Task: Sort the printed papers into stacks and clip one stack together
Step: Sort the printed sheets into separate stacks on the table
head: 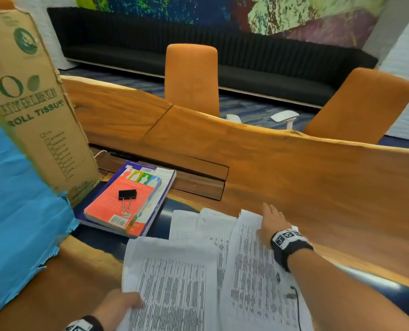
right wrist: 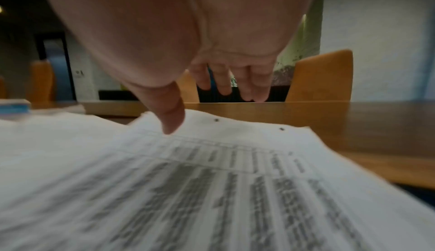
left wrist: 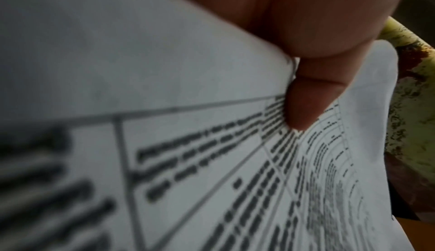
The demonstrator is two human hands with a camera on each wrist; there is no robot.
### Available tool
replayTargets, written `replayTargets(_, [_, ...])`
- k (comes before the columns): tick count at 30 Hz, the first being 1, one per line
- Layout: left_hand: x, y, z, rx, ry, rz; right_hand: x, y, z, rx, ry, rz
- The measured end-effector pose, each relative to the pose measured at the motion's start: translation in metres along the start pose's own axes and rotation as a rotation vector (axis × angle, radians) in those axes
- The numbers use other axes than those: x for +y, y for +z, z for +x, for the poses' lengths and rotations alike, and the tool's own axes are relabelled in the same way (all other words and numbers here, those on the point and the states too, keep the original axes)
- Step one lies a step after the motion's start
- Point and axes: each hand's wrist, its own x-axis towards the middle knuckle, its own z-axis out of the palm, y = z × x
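Observation:
Several printed sheets lie fanned out on the wooden table near its front edge. My left hand (head: 117, 304) pinches the lower left corner of the nearest sheet (head: 172, 283); the left wrist view shows the thumb (left wrist: 303, 102) pressed on that sheet (left wrist: 188, 162). My right hand (head: 270, 220) hovers with straight fingers over the far end of the right sheet (head: 253, 271); its thumb (right wrist: 172, 117) points down at the punched top edge of that sheet (right wrist: 212, 171). A black binder clip (head: 127, 197) rests on a red book.
Two stacked books (head: 127, 201) sit left of the papers. A tall cardboard box (head: 31, 103) and blue paper (head: 14, 199) stand at the left. Orange chairs (head: 191, 75) line the far side of the wooden table (head: 294, 168). A thin black cable (head: 297, 304) crosses the right sheet.

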Motion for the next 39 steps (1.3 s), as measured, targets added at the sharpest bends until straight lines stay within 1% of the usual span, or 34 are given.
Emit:
replayTargets(1, [0.005, 0.008, -0.001, 0.070, -0.001, 0.014, 0.005, 0.001, 0.008, -0.036, -0.005, -0.038])
replayTargets(2, [0.012, 0.015, -0.001, 0.086, 0.001, 0.058, 0.009, 0.002, 0.013, -0.070, -0.008, -0.073])
replayTargets(3, [0.013, 0.020, -0.009, 0.074, 0.030, 0.033, 0.012, 0.002, 0.017, -0.093, 0.000, -0.097])
replayTargets(4, [0.014, 0.022, -0.007, 0.115, 0.066, 0.092, 0.014, 0.003, 0.019, -0.098, 0.007, -0.120])
replayTargets(5, [0.019, 0.022, -0.004, 0.187, 0.074, 0.107, 0.014, 0.003, 0.020, -0.088, -0.001, -0.151])
replayTargets(6, [0.020, 0.022, 0.001, 0.203, -0.017, -0.008, 0.014, 0.003, 0.019, -0.075, -0.026, -0.188])
replayTargets(7, [0.018, 0.019, 0.000, 0.158, -0.076, -0.044, 0.012, 0.002, 0.017, -0.065, -0.065, -0.221])
replayTargets(8, [0.009, 0.014, 0.004, 0.164, -0.090, -0.070, 0.009, 0.000, 0.013, -0.059, -0.108, -0.221])
replayTargets(9, [0.006, 0.008, 0.005, 0.141, -0.096, -0.075, 0.005, -0.001, 0.011, -0.060, -0.146, -0.189])
replayTargets(11, [0.003, 0.005, -0.004, 0.091, -0.064, -0.077, -0.007, -0.001, 0.007, -0.080, -0.209, -0.073])
replayTargets(13, [0.004, 0.004, -0.010, 0.026, -0.030, -0.075, -0.022, -0.001, 0.006, -0.052, -0.263, 0.010])
replayTargets(15, [0.004, 0.002, -0.013, -0.030, 0.005, -0.069, -0.038, 0.003, 0.006, -0.039, -0.306, 0.034])
replayTargets(16, [0.005, 0.000, -0.015, -0.060, 0.012, -0.067, -0.046, 0.008, 0.007, -0.059, -0.323, 0.017])
replayTargets(18, [0.006, -0.001, -0.017, -0.104, 0.024, -0.053, -0.058, 0.018, 0.008, -0.119, -0.328, -0.076])
replayTargets(20, [0.007, -0.002, -0.016, -0.117, 0.031, -0.038, -0.066, 0.025, 0.009, -0.121, -0.298, -0.157])
replayTargets(22, [0.006, -0.003, -0.014, -0.115, 0.038, -0.008, -0.067, 0.026, 0.010, -0.087, -0.273, -0.167])
replayTargets(23, [0.006, -0.004, -0.015, -0.115, 0.042, 0.004, -0.067, 0.025, 0.009, -0.093, -0.268, -0.184])
replayTargets(25, [0.005, -0.004, -0.016, -0.117, 0.066, 0.001, -0.064, 0.021, 0.006, -0.131, -0.273, -0.222])
replayTargets(28, [0.002, -0.004, -0.019, -0.122, 0.077, -0.019, -0.063, 0.013, 0.006, -0.186, -0.303, -0.151])
replayTargets(32, [-0.004, -0.006, -0.015, -0.123, 0.108, -0.048, -0.076, 0.007, 0.009, -0.147, -0.407, -0.112])
replayTargets(35, [-0.005, -0.007, -0.014, -0.167, 0.102, -0.062, -0.085, 0.021, 0.010, -0.143, -0.358, -0.111])
replayTargets(39, [-0.005, -0.009, -0.012, -0.194, 0.112, -0.066, -0.091, 0.029, 0.015, -0.105, -0.316, -0.215])
